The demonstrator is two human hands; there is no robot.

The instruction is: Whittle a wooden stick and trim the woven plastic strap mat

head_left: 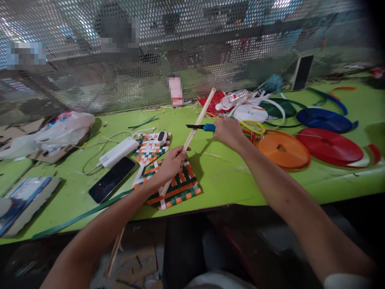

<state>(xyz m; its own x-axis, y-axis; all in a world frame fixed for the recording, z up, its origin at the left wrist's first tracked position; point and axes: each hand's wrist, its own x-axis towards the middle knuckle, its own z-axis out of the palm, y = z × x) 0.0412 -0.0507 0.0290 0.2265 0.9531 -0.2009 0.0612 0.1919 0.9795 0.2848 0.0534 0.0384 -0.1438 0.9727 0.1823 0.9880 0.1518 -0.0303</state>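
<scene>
My left hand (172,163) is closed around a thin pale wooden stick (201,115), which slants up and away over the table. In my right hand (229,131) is a box cutter (208,127) with a blue handle. Its dark blade points left and lies across the stick, above my left hand; whether it cuts into the wood I cannot tell. Beneath my left hand lies a woven orange, green and white piece (188,185), partly covered by the hand and stick. A smaller woven piece (147,151) is just beyond it, with a small white-and-black device (161,138) on top.
Coils of orange (267,150), red (341,146) and blue strap (326,119) lie at the right. A phone (112,179) and white power bank (118,152) lie left of the weaving. A plastic bottle (233,99) rests farther back. Perforated metal mesh (144,84) stands behind the green table (228,176).
</scene>
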